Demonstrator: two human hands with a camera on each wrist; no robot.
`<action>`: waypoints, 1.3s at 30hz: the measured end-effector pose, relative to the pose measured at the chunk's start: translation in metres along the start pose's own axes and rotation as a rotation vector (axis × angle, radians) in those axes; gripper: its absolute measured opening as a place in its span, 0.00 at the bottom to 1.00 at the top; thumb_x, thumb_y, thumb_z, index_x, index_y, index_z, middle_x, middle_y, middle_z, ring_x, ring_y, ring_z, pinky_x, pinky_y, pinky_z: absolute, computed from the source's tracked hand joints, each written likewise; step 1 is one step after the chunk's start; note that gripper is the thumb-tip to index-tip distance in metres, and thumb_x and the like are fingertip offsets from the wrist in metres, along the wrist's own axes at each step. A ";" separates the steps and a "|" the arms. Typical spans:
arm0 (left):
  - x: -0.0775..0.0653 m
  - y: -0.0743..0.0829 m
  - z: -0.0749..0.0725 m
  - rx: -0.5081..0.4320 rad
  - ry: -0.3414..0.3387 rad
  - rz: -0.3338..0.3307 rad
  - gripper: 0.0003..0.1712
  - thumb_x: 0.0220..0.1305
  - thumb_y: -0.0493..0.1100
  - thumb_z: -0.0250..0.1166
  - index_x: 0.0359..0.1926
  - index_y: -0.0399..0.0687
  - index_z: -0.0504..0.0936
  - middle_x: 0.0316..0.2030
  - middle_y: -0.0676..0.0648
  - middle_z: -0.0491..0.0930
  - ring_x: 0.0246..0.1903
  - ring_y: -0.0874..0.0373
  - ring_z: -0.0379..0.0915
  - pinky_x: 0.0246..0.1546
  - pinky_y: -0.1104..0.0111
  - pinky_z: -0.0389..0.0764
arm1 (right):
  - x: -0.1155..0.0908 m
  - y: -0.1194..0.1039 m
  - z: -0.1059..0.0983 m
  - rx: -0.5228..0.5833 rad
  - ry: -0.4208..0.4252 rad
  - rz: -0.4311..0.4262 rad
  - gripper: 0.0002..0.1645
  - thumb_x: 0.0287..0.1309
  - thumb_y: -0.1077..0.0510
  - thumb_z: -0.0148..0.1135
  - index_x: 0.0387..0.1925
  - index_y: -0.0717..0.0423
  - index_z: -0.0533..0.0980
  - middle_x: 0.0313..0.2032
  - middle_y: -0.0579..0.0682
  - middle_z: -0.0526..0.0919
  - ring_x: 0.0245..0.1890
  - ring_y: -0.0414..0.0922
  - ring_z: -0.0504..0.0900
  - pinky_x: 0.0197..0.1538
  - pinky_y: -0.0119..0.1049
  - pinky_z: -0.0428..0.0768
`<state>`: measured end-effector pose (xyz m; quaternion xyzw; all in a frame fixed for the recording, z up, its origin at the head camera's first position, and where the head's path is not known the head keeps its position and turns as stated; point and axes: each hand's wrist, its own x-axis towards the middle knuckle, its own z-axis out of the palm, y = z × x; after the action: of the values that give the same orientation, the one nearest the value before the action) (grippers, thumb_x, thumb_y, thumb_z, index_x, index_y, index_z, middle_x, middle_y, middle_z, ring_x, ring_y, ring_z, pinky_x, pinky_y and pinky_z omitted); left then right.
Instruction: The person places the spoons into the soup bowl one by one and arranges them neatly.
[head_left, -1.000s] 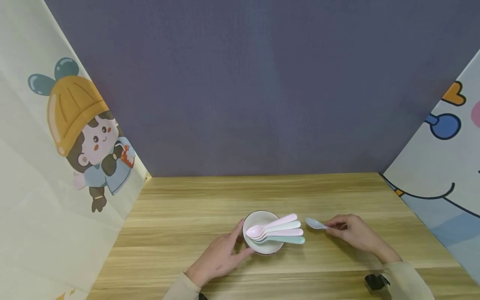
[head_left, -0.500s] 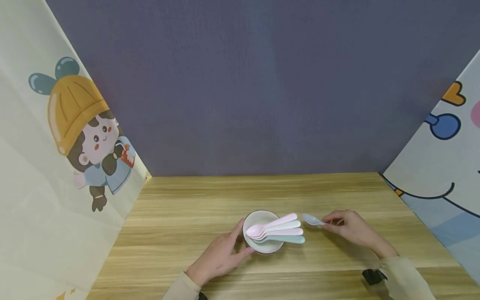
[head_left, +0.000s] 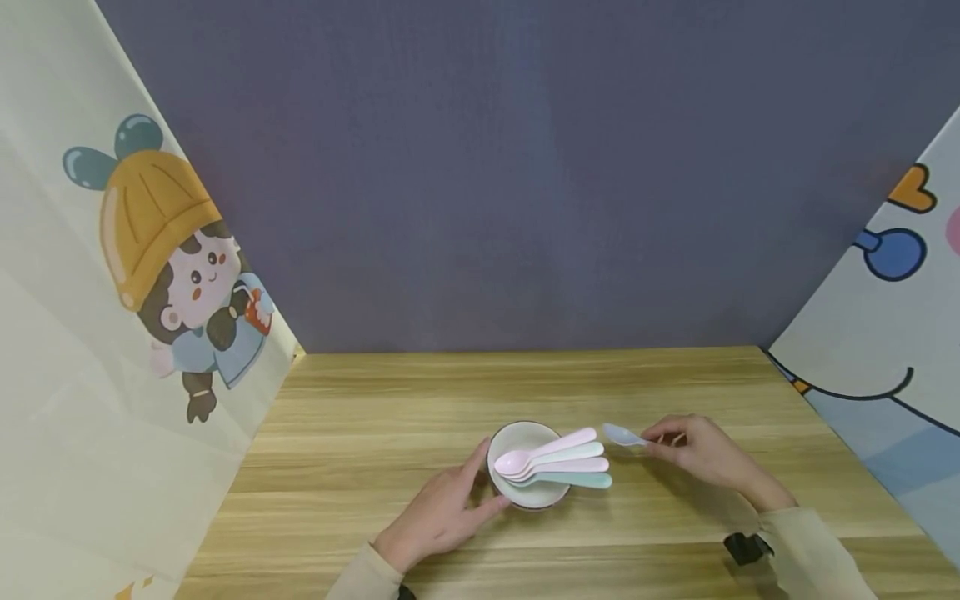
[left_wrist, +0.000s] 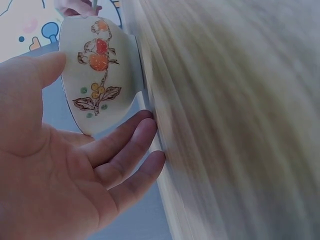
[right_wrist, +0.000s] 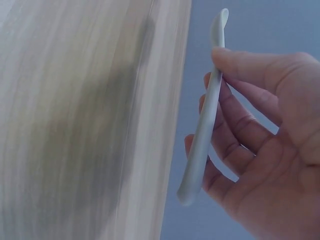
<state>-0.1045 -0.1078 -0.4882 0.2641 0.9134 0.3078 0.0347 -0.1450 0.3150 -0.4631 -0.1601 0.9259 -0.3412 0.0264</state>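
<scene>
A small white bowl (head_left: 517, 437) with a dark rim and painted fruit (left_wrist: 98, 62) stands on the table. Several spoons lie fanned out in it, handles over the right rim: pink (head_left: 573, 438), white (head_left: 583, 452), pink (head_left: 589, 465) and mint green (head_left: 576, 479). My left hand (head_left: 442, 510) touches the bowl's left side with extended thumb and index finger; its other fingers are loosely bent beside it. My right hand (head_left: 697, 450) pinches a pale bluish-white spoon (head_left: 621, 434) below its head, right of the bowl; the handle (right_wrist: 201, 145) extends across the fingers.
The wood-grain table (head_left: 360, 417) ends at a dark grey-blue panel (head_left: 480, 183) behind. White side panels with cartoon prints stand at left (head_left: 67, 333) and right (head_left: 900, 350). A black strap piece (head_left: 746, 548) hangs under the right wrist.
My right hand has moved slightly away from me and left with the pale spoon, whose head is now near the pink handle tip. Left hand and bowl stay in place.
</scene>
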 end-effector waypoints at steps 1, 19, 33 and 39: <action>0.000 0.000 0.000 0.000 0.001 0.000 0.52 0.76 0.71 0.57 0.86 0.51 0.50 0.59 0.41 0.87 0.58 0.48 0.84 0.60 0.49 0.84 | 0.000 -0.001 0.000 0.000 -0.002 0.003 0.08 0.65 0.56 0.75 0.44 0.53 0.90 0.37 0.43 0.88 0.34 0.32 0.80 0.38 0.30 0.83; 0.001 -0.001 0.000 0.002 -0.002 -0.021 0.53 0.75 0.72 0.57 0.86 0.50 0.51 0.60 0.41 0.86 0.60 0.47 0.83 0.62 0.47 0.83 | 0.010 -0.011 -0.008 -0.032 0.012 -0.045 0.07 0.67 0.58 0.73 0.45 0.52 0.90 0.39 0.42 0.89 0.37 0.33 0.81 0.41 0.30 0.84; 0.001 0.001 0.000 0.007 -0.014 -0.021 0.53 0.76 0.71 0.57 0.86 0.45 0.51 0.61 0.40 0.86 0.62 0.45 0.83 0.63 0.46 0.82 | 0.016 -0.016 -0.009 -0.058 -0.006 -0.055 0.08 0.68 0.55 0.72 0.46 0.51 0.90 0.39 0.40 0.89 0.37 0.31 0.80 0.41 0.31 0.82; 0.000 0.000 0.001 0.013 -0.006 -0.017 0.53 0.76 0.71 0.57 0.86 0.49 0.50 0.61 0.40 0.86 0.61 0.44 0.83 0.63 0.45 0.82 | 0.020 -0.019 -0.008 -0.075 -0.007 -0.052 0.08 0.68 0.55 0.72 0.45 0.50 0.90 0.39 0.39 0.89 0.37 0.31 0.81 0.42 0.31 0.82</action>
<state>-0.1044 -0.1070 -0.4889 0.2573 0.9175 0.3007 0.0385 -0.1597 0.3000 -0.4432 -0.1862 0.9335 -0.3061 0.0146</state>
